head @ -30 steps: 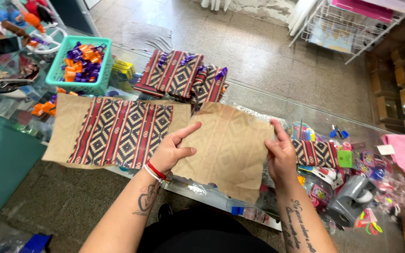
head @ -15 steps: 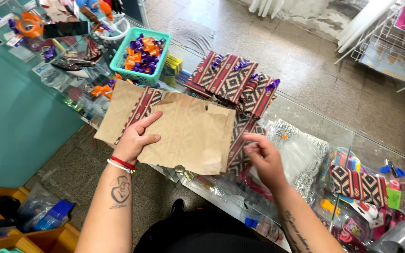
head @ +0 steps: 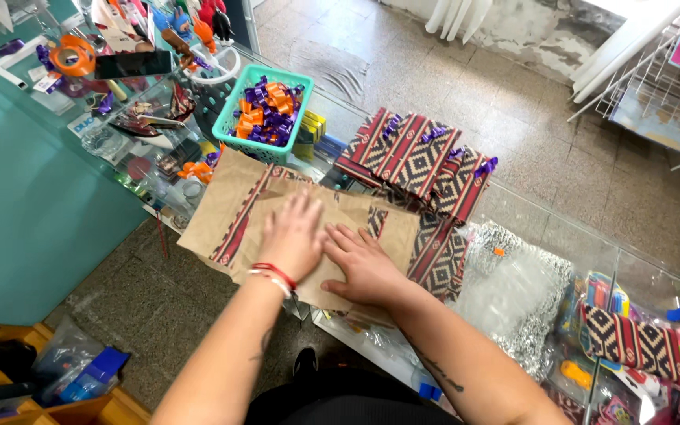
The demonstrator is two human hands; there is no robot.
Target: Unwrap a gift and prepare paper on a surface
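A sheet of brown kraft wrapping paper (head: 230, 197) with red and black patterned stripes lies folded over on a glass counter (head: 537, 220). My left hand (head: 293, 236) lies flat on the folded paper, fingers spread, a red bracelet at its wrist. My right hand (head: 364, 264) rests flat beside it, touching it, pressing on the same fold. Both palms face down and neither hand grips anything. Whatever is inside the fold is hidden.
A teal basket (head: 265, 114) of orange and purple bows stands behind the paper. Several wrapped patterned packages (head: 419, 157) with purple bows lie at the back. A silvery patterned sheet (head: 513, 291) lies to the right. An orange tape roll (head: 72, 55) sits far left.
My hands have come together at the middle of the paper, and the paper is now folded over under them. The camera has shifted right along the counter.
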